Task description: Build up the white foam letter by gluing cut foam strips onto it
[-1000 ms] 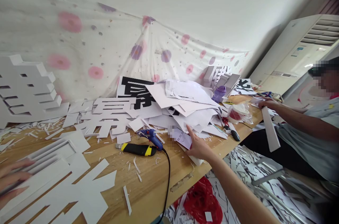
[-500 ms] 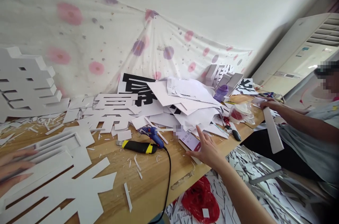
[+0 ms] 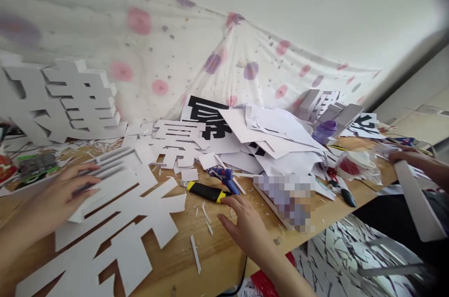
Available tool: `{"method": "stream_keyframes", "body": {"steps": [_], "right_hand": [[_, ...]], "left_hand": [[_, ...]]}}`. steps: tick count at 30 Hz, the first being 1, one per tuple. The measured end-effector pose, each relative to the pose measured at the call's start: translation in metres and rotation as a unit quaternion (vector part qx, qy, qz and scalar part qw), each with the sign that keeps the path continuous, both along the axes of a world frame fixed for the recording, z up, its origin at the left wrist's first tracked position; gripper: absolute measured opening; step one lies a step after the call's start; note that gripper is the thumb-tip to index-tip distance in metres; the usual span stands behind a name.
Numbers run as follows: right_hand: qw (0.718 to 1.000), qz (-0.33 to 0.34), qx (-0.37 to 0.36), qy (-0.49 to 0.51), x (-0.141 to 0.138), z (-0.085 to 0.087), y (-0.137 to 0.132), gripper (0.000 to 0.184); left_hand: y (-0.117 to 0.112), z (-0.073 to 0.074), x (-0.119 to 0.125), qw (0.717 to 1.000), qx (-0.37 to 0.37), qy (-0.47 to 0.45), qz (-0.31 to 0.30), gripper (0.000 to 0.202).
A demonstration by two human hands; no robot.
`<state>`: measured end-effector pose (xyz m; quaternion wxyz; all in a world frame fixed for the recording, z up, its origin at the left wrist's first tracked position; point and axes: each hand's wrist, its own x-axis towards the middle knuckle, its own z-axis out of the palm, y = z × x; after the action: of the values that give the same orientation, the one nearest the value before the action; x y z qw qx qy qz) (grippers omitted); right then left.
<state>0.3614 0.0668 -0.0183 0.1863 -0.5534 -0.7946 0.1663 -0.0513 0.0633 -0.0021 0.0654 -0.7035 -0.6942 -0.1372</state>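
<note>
Across the far wall, a flower-printed sheet point(image 3: 196, 56), draped in folds. Before it, a wooden table point(image 3: 182, 241), strewn with white scraps. At the near left of the table, flat, a large white cut-out point(image 3: 159, 213) with raised white strips point(image 3: 107, 191) along its far left part. Far left, a standing white character point(image 3: 79, 77); far right of centre, a heap of white sheets point(image 3: 277, 128). At the right edge, another person's hand point(image 3: 407, 154), on a long white board point(image 3: 417, 203). At the left, the left hand point(image 3: 59, 199), fingers bent and slightly parted over the raised strips; cannot tell whether gripping or only resting. The cut-out directly under those fingertips, stretching right and nearer from them, and well to the left of the right hand point(image 3: 247, 224). This one half open, palm down, fingers loosely spread, with nothing visible in hold. Far right, a white tub point(image 3: 351, 166) inside a clear plastic bag, something red showing within; farther back, a purple cup point(image 3: 324, 132), contents impossible to make out. Just beyond the right fingertips, a black-and-yellow knife point(image 3: 205, 191), contact unclear; beside it, a blue glue gun point(image 3: 226, 180). Nearer, a thin white sliver point(image 3: 195, 254).
</note>
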Motion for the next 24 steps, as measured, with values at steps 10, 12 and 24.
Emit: {"method": "stream_keyframes", "body": {"steps": [10,12,24], "right_hand": [[0.991,0.054,0.083,-0.092,-0.071,-0.021,0.044,0.037],[0.988,0.048,0.086,-0.119,-0.087,-0.018,0.050,0.034],[0.983,0.011,0.038,-0.179,-0.152,-0.003,0.110,0.031]], "left_hand": [[-0.014,-0.009,-0.009,0.993,-0.066,-0.098,0.002,0.029],[-0.017,-0.007,-0.016,0.993,-0.063,-0.102,0.004,0.026],[-0.030,-0.004,-0.031,0.990,-0.047,-0.134,0.013,0.024]]}}
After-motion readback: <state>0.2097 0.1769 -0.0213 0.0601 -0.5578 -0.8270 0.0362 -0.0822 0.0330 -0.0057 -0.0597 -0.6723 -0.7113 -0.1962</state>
